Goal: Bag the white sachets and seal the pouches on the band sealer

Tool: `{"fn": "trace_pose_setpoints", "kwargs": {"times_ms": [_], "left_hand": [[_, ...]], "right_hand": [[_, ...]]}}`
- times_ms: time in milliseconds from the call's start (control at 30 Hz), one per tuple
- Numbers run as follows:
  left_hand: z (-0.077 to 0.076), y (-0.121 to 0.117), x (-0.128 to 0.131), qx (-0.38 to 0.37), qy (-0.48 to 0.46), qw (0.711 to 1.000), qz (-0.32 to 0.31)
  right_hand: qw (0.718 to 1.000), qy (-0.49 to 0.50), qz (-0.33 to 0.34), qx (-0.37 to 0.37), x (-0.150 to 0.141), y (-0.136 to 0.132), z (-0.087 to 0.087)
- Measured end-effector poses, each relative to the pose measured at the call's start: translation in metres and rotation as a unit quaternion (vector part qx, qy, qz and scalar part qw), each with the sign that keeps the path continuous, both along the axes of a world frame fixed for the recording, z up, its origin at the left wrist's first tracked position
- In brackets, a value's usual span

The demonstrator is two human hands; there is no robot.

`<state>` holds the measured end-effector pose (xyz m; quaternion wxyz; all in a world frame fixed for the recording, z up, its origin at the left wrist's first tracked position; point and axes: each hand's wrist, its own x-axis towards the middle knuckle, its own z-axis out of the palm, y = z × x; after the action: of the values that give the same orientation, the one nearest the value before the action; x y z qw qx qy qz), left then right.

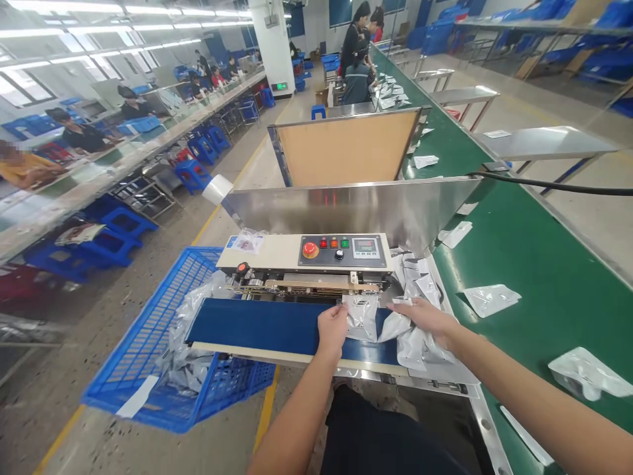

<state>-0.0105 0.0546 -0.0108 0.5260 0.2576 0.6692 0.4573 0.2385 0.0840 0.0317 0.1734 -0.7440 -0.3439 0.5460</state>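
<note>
A bag sealing machine (267, 254) with buttons and a small display stands in front of me, a blue belt (257, 326) running along its near side. My left hand (332, 328) pinches the left edge of a white plastic bag (362, 320), whose top edge is at the sealing slot. My right hand (428, 318) is closed on the top of a second white bag (394, 326), just right of the first. Under and behind that hand lie several more white bags (420, 277), heaped at the right end of the machine.
At the lower left, a blue plastic crate (143, 316) holds a pile of bags. A green conveyor (534, 264) with scattered white bags runs along my right. Behind the machine rises a metal panel (346, 208). Several people work at benches farther off.
</note>
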Motion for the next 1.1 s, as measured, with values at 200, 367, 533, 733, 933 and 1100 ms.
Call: {"fn": "trace_pose_setpoints", "kwargs": {"times_ms": [200, 367, 533, 733, 933, 1100], "left_hand": [[0.028, -0.048, -0.001, 0.123, 0.037, 0.990, -0.058], [0.033, -0.048, 0.045, 0.036, -0.195, 0.949, -0.245], [0.020, -0.042, 0.055, 0.065, -0.147, 0.982, -0.102], [0.020, -0.025, 0.055, 0.139, -0.085, 0.960, -0.227], [0.021, -0.002, 0.069, 0.141, -0.079, 0.963, -0.218], [-0.002, 0.000, 0.084, 0.038, -0.085, 0.990, -0.106]], "right_hand": [[0.990, 0.080, 0.066, 0.095, -0.006, -0.036, 0.025], [0.972, 0.137, 0.086, 0.172, -0.014, -0.044, 0.048], [0.981, 0.066, 0.019, 0.184, 0.008, -0.057, 0.043], [0.981, 0.038, -0.002, 0.191, 0.012, -0.071, 0.033], [0.981, 0.135, -0.055, 0.127, 0.022, -0.067, 0.026], [0.976, 0.136, -0.159, 0.055, 0.030, -0.052, 0.005]]}}
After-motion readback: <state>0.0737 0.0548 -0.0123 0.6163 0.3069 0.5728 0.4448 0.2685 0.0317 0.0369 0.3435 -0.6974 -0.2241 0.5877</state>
